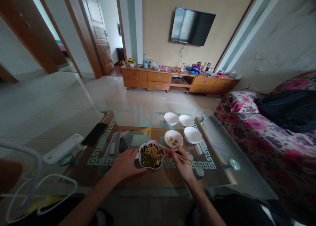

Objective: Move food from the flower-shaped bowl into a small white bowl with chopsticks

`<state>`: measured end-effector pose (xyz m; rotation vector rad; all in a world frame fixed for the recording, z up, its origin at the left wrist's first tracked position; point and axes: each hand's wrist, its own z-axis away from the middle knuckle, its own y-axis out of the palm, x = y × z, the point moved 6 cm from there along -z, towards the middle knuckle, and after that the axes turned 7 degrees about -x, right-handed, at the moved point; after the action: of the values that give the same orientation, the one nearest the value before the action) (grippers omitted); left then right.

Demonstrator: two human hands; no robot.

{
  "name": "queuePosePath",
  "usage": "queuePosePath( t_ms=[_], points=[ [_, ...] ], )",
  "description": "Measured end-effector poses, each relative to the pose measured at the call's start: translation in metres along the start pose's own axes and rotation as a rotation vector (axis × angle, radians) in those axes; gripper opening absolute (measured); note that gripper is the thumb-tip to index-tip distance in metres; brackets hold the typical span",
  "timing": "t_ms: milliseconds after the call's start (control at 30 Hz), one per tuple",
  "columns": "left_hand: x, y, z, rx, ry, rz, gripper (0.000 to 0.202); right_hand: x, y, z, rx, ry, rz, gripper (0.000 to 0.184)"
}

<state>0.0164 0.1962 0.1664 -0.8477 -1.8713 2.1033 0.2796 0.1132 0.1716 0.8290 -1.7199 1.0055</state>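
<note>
White scalloped plastic-looking bowl is sitting front and centre over the glass coffee table with the key-pattern border, though I can't tell whether it's resting on the glass or being held just above. It's holding green, yellow and black beans, plus some paler bits on the right. The left hand is gripping its left side, thumb spreading along the near edge, fingers farther up. The right hand is closing around thin wooden chopsticks, and their tips are reaching the bowl's right edge. Just beyond, a round white bowl with pale and reddish pieces is standing, and three more round white bowls are clustering behind and beside that one.
</note>
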Motion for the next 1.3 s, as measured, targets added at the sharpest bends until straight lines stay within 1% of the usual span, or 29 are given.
queuePosePath(
  t_ms=[100, 233, 367, 600, 767, 900, 1067, 1133, 1200, 1300],
  points=[
    [0.0, 0.0, 0.0, -0.023, 0.011, -0.008, 0.08, -0.003, -0.002, -0.001, 0.042, 0.023, -0.006, 0.044],
    [0.001, 0.002, 0.0, -0.039, 0.017, -0.03, 0.083, -0.01, 0.008, 0.003, 0.105, 0.005, 0.034, 0.042],
    [0.001, 0.002, 0.0, -0.037, 0.025, -0.022, 0.081, -0.013, 0.014, 0.003, 0.097, -0.028, 0.057, 0.041],
    [0.002, 0.004, 0.0, -0.035, 0.015, -0.009, 0.082, -0.016, 0.017, 0.002, 0.094, -0.037, 0.085, 0.039],
    [0.001, 0.002, 0.0, -0.031, 0.011, -0.013, 0.079, -0.016, 0.018, 0.003, 0.098, -0.041, 0.063, 0.04],
    [-0.001, 0.0, 0.001, -0.031, 0.003, -0.017, 0.081, -0.018, 0.02, 0.004, 0.101, -0.03, 0.046, 0.039],
    [0.001, 0.002, 0.0, -0.036, 0.012, -0.018, 0.084, -0.012, 0.022, 0.004, 0.088, -0.048, 0.032, 0.041],
    [0.001, 0.003, 0.0, -0.038, 0.016, -0.022, 0.084, -0.007, 0.02, 0.004, 0.078, -0.047, 0.009, 0.041],
    [0.002, 0.004, 0.0, -0.045, 0.015, -0.02, 0.081, -0.003, 0.013, 0.002, 0.047, -0.036, -0.021, 0.041],
    [0.003, 0.004, 0.0, -0.042, 0.01, -0.017, 0.08, 0.001, -0.008, -0.005, -0.065, -0.019, -0.024, 0.04]
  ],
)
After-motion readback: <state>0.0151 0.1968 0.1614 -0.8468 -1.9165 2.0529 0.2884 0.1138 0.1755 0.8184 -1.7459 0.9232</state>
